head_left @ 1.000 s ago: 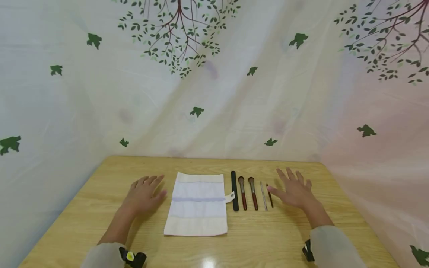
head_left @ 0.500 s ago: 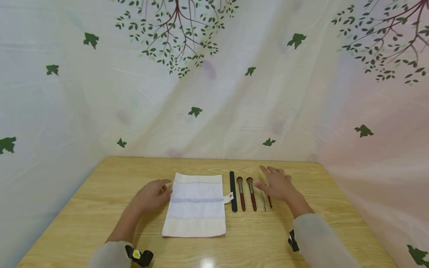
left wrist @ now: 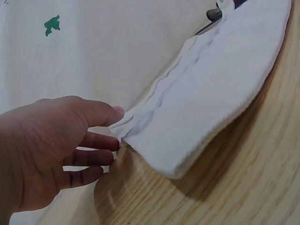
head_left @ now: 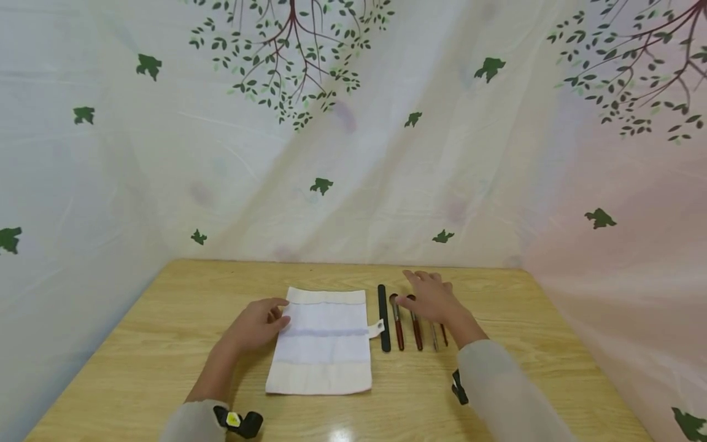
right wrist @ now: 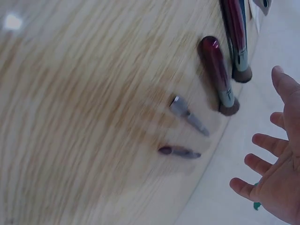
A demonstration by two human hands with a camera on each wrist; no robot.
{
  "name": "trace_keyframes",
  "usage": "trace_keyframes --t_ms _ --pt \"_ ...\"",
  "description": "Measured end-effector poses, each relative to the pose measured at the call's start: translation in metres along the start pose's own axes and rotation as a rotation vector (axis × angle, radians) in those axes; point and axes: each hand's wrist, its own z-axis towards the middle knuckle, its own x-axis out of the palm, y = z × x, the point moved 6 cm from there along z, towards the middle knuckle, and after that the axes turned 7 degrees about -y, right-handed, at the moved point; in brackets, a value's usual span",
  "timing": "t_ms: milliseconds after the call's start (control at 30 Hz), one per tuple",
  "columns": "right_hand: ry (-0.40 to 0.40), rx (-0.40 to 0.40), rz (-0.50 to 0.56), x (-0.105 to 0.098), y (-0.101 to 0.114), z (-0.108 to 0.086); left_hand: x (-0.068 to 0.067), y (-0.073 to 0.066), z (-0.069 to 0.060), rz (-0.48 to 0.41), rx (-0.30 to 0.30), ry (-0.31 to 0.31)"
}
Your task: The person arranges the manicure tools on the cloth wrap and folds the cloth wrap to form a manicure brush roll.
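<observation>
A white cloth brush roll (head_left: 320,353) lies flat on the table, its snap tab (head_left: 376,329) sticking out to the right. My left hand (head_left: 255,327) is at its left edge. In the left wrist view, thumb and fingers of that hand (left wrist: 51,145) are loosely spread at the cloth's edge; whether they touch it is unclear. My right hand (head_left: 436,301) hovers, fingers extended, over the makeup brushes, holding nothing. Two brushes with red-brown handles (right wrist: 216,65) lie side by side. A thin silvery tool (right wrist: 187,115) and a thin dark pointed tool (right wrist: 178,152) lie beside them.
A long flat black strip (head_left: 383,319) lies between the tab and the brushes. The wooden table (head_left: 138,344) ends at a white curtain (head_left: 248,202) printed with leaves and birds. A black wrist camera (head_left: 240,420) sits at the left sleeve.
My left hand has moved right to the cloth roll's edge. My right hand has moved left, from beside the thin tools to above the brushes. The laid-out things have stayed put.
</observation>
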Motion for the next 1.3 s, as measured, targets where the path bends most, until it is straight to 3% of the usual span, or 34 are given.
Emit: trace_keyframes --t_ms 233,600,933,1300 --pt "0.028 -0.008 0.022 0.013 0.013 0.013 -0.003 0.002 -0.005 -0.024 0.032 -0.018" --pt "0.094 -0.021 -0.020 0.037 0.032 0.029 -0.007 0.005 -0.012 -0.073 0.077 0.046" --pt "0.115 -0.004 0.047 0.051 0.031 0.031 -0.004 0.005 -0.013 -0.081 0.075 0.068" --pt "0.101 0.036 0.109 0.049 0.031 0.030 -0.003 0.008 -0.012 -0.091 0.066 0.082"
